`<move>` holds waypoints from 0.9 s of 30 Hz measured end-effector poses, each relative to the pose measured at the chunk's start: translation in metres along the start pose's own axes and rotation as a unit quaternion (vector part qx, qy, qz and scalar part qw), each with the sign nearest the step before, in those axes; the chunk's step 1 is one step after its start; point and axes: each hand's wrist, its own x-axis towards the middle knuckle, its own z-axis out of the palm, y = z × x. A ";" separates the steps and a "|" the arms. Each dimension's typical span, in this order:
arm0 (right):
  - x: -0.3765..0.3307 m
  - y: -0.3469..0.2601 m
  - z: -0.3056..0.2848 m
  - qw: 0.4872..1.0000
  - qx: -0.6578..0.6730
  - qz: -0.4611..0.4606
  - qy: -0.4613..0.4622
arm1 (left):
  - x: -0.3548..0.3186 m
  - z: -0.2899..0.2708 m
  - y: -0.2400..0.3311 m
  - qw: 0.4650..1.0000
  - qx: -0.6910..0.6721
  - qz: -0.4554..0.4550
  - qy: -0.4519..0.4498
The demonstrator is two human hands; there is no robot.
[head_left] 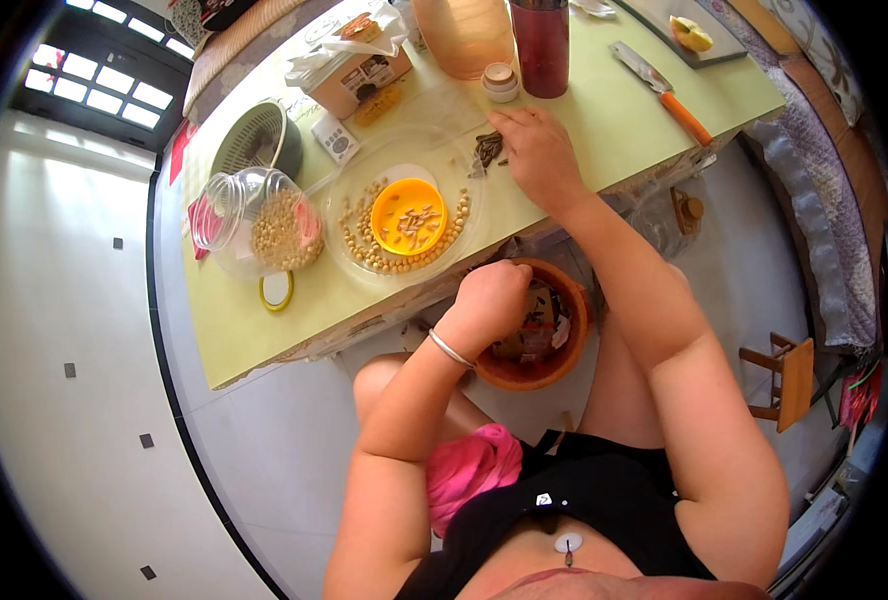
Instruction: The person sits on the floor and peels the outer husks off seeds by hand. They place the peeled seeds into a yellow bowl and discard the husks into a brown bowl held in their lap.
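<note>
Wooden stool, orange-handled knife, and a board with cut fruit on top, perhaps apple.

We count two hands, one dark seed pile, one yellow dish, one bucket mid-frame; one knife upper right.

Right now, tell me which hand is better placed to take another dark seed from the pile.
Probably the right hand: its fingers are close beside the dark seeds on the table, while the left hand is away from them, over the orange bin.

No legible text: blurred print on the tan box, white emblem on black top
</note>
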 end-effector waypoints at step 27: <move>-0.003 -0.017 -0.041 0.697 0.606 0.330 -0.191 | 0.003 -0.035 -0.002 0.797 -0.409 -0.017 0.444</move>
